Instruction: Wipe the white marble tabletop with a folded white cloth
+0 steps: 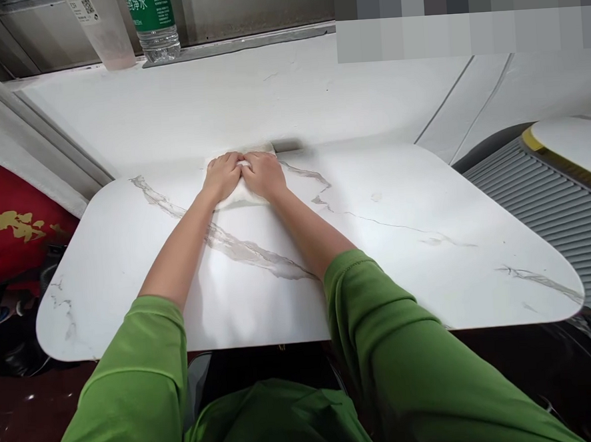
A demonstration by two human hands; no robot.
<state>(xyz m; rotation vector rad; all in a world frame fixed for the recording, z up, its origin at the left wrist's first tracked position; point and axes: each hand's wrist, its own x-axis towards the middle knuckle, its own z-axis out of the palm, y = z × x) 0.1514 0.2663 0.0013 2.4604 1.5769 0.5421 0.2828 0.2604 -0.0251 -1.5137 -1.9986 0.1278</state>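
Note:
A white cloth lies on the white marble-patterned table, close to the wall at its far edge. My left hand and my right hand press down on it side by side, their thumbs meeting in the middle. The fingers of both hands are curled onto the fabric, and a bit of it bunches up between them. Both arms stretch forward over the tabletop in green sleeves.
On the ledge above the wall stand a green-labelled water bottle and a translucent plastic cup. To the left is a red bag with gold print. A grey ribbed counter stands at the right.

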